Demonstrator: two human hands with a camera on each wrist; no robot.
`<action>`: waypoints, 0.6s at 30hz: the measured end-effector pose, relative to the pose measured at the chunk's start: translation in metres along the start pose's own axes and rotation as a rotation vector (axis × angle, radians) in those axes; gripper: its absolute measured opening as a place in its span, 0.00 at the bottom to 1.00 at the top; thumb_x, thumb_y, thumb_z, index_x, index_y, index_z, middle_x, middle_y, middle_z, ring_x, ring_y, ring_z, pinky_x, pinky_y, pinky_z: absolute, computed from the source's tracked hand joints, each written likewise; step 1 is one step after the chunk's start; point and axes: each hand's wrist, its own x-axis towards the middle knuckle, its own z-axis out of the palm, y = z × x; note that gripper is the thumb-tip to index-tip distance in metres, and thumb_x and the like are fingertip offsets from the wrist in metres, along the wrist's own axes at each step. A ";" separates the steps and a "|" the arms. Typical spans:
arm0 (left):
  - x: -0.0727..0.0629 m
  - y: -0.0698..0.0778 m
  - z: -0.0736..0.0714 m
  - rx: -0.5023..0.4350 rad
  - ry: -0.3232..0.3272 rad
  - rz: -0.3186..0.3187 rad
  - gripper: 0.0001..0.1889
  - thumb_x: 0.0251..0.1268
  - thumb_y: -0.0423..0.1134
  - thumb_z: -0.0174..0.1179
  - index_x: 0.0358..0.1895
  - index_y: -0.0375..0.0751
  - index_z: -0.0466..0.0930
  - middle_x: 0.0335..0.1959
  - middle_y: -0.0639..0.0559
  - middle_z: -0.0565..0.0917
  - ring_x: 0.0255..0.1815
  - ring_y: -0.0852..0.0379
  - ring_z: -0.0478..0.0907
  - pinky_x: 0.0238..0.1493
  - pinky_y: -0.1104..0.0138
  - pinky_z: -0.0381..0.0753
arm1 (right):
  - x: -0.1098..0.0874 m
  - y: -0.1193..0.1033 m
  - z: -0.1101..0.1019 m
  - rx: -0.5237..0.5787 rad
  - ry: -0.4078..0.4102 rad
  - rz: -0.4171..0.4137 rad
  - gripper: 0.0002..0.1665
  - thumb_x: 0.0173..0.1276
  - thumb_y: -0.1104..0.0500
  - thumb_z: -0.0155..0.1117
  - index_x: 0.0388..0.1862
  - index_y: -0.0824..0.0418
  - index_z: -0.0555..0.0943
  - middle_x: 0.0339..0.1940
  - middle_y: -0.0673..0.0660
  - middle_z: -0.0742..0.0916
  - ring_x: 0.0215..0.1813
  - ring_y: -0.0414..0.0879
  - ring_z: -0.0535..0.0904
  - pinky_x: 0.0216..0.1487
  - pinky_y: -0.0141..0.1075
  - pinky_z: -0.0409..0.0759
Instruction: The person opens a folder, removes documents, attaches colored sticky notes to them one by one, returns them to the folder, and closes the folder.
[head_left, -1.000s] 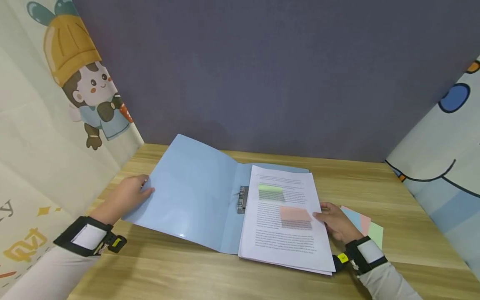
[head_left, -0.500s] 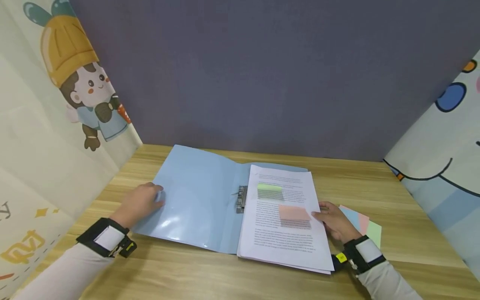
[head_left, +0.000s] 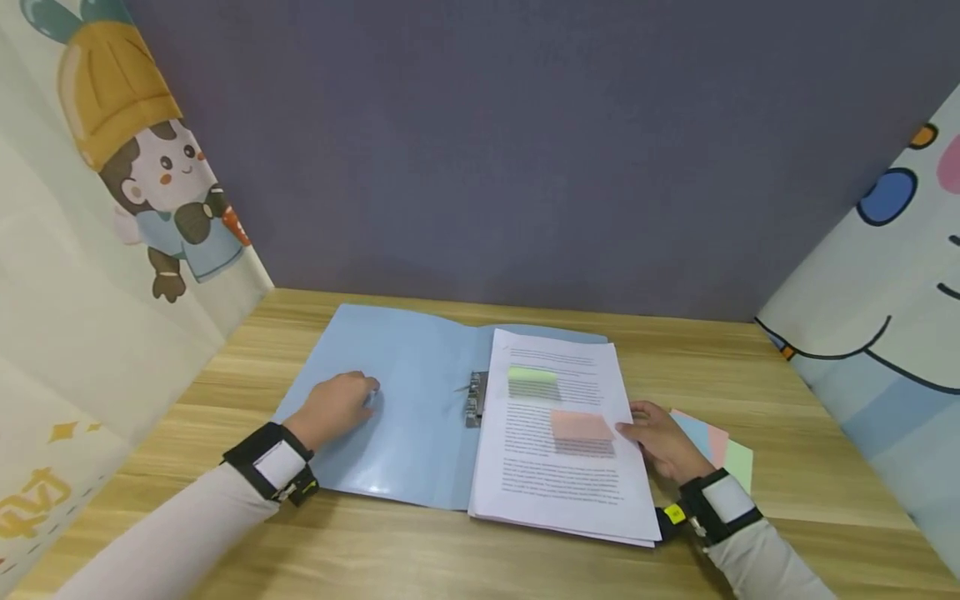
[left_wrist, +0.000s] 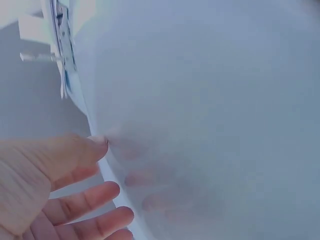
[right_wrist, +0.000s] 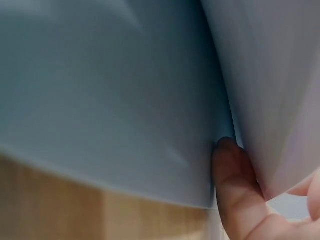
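A light blue folder (head_left: 408,433) lies spread out on the wooden table, a metal clip (head_left: 475,400) along its spine. Over its right side rests a stack of printed papers (head_left: 558,500), bearing a green sticky note (head_left: 532,377) and a pink sticky note (head_left: 582,426). My left hand (head_left: 337,407) is above the folder's left cover, fingers loosely bent and holding nothing; the left wrist view shows their reflection in the glossy cover. At the papers' right edge my right hand (head_left: 663,439) pinches the stack, thumb on top. In the right wrist view a fingertip (right_wrist: 227,150) sits beneath the sheets.
Blue, pink and green paper slips (head_left: 738,462) lie on the table (head_left: 390,550) just beyond my right hand. A dark grey panel (head_left: 480,150) rises at the back. Printed cloths hang on both sides.
The folder's left cover has come down flatter onto the table. My left hand has let go of its outer edge and moved right over the cover. My right hand keeps its hold.
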 end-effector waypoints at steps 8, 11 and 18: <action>0.022 0.030 0.008 -0.001 -0.010 0.116 0.16 0.48 0.35 0.64 0.43 0.36 0.79 0.38 0.42 0.82 0.39 0.49 0.79 0.39 0.61 0.79 | -0.002 -0.002 0.001 -0.007 0.010 -0.001 0.32 0.65 0.66 0.51 0.63 0.73 0.51 0.52 0.72 0.72 0.36 0.44 0.78 0.35 0.38 0.78; 0.029 0.040 0.011 -0.001 -0.020 0.155 0.13 0.48 0.34 0.64 0.41 0.37 0.80 0.36 0.45 0.82 0.38 0.51 0.78 0.39 0.62 0.78 | -0.001 -0.003 0.001 -0.015 0.024 0.010 0.31 0.65 0.66 0.51 0.63 0.72 0.52 0.53 0.72 0.72 0.36 0.44 0.78 0.35 0.38 0.78; 0.043 0.054 0.021 -0.136 -0.030 0.281 0.14 0.47 0.31 0.64 0.40 0.41 0.81 0.38 0.50 0.82 0.42 0.55 0.78 0.44 0.65 0.77 | 0.000 -0.004 0.001 -0.023 0.035 0.023 0.32 0.65 0.65 0.51 0.63 0.72 0.52 0.53 0.72 0.72 0.36 0.44 0.78 0.35 0.38 0.78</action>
